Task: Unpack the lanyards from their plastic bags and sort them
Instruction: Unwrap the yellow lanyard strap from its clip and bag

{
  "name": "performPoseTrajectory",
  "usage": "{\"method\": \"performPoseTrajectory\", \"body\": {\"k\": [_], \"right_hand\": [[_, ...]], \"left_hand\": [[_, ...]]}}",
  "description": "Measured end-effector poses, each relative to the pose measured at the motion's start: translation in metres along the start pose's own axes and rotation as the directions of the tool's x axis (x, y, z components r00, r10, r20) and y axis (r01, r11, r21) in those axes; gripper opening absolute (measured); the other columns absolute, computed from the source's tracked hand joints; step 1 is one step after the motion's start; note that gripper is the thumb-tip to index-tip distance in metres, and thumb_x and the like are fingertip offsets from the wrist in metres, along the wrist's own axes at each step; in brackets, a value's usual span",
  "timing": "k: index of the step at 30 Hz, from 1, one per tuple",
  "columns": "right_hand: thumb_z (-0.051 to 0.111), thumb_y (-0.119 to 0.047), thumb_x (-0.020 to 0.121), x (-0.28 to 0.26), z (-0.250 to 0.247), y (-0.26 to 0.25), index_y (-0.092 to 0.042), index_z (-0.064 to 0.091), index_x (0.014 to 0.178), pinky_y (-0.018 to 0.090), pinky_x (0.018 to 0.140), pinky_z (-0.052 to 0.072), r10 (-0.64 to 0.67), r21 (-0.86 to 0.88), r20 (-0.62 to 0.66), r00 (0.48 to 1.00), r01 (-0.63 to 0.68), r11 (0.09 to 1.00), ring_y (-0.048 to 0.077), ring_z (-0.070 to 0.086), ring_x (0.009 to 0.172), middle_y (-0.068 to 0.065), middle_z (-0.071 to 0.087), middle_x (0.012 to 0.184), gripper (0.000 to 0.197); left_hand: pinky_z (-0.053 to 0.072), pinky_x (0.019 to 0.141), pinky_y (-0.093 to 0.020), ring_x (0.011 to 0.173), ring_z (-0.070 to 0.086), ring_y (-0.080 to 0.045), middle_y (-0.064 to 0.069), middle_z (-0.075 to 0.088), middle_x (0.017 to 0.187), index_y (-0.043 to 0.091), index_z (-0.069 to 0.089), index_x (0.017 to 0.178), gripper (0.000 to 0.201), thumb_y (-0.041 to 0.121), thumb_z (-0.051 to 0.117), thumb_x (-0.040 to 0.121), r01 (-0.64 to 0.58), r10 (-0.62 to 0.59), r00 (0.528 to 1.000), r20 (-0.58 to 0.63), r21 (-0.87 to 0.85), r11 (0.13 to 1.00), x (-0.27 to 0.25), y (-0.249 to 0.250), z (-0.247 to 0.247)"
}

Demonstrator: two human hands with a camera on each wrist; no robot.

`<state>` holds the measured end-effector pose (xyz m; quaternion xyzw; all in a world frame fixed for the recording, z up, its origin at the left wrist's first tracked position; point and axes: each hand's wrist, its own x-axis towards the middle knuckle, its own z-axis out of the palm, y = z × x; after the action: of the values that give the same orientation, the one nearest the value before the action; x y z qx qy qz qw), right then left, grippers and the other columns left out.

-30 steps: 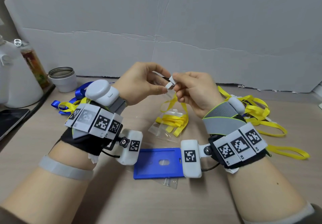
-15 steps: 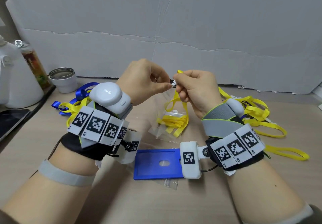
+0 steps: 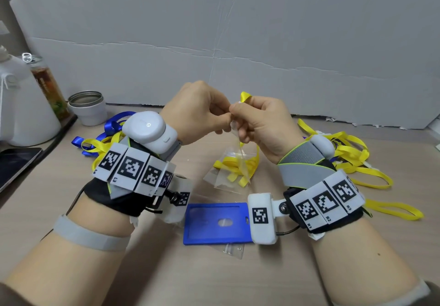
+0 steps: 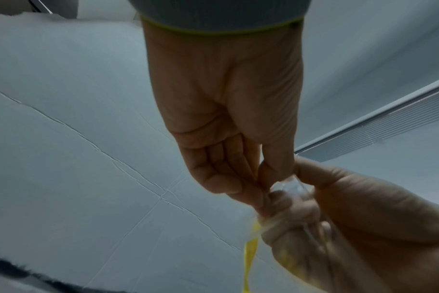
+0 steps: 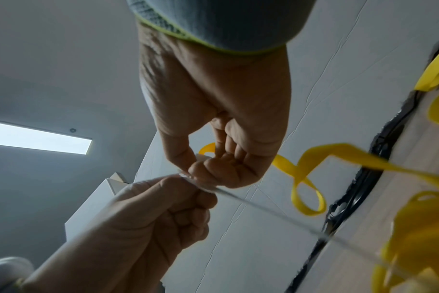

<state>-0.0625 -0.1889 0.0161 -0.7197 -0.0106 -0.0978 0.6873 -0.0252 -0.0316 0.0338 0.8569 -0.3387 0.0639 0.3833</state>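
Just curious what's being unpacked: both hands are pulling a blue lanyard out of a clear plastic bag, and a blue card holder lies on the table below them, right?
Not quite: the lanyard is yellow, as the head view shows. Both hands, left hand and right hand, hold it and the clear plastic bag above the blue card holder.

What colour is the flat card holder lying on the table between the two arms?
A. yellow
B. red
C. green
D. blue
D: the card holder lying flat on the table between the two forearms is plainly blue, in the head view.
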Motion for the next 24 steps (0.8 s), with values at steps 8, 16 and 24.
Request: {"method": "performPoseTrajectory", "body": {"k": [8,16,24], "right_hand": [[0.057,-0.004,0.087,0.002,0.007,0.001,0.001,0.057,0.081,0.023,0.042,0.037,0.033,0.108,-0.078,0.996,-0.025,0.994,0.017,0.045,0.041,0.008,0.054,0.056,0.008],[0.051,-0.002,0.086,0.002,0.002,0.000,-0.009,0.051,0.060,0.020,0.041,0.026,0.089,0.125,-0.065,0.994,-0.081,0.989,0.015,0.035,0.040,0.008,0.046,0.055,0.027],[0.052,0.002,0.087,0.004,-0.005,0.002,-0.007,0.053,0.067,0.021,0.040,0.030,0.080,0.198,-0.079,0.994,-0.063,0.978,0.015,0.041,0.042,0.008,0.050,0.056,0.022]], "left_hand": [[0.052,0.058,-0.015,0.056,0.068,-0.004,0.004,0.071,0.061,0.013,0.075,0.077,0.013,0.016,0.064,0.083,0.025,-0.023,0.986,-0.167,0.012,1.000,-0.002,0.007,0.008],[0.056,0.067,-0.021,0.056,0.068,-0.003,0.005,0.071,0.061,0.013,0.074,0.077,0.014,0.017,0.064,0.085,-0.006,0.009,0.982,-0.191,0.017,1.000,0.000,0.010,0.017],[0.059,0.076,-0.036,0.070,0.071,-0.008,0.004,0.074,0.073,0.017,0.075,0.090,0.018,0.026,0.060,0.088,0.000,-0.008,0.998,-0.062,-0.124,0.992,0.002,0.005,0.012]]}}
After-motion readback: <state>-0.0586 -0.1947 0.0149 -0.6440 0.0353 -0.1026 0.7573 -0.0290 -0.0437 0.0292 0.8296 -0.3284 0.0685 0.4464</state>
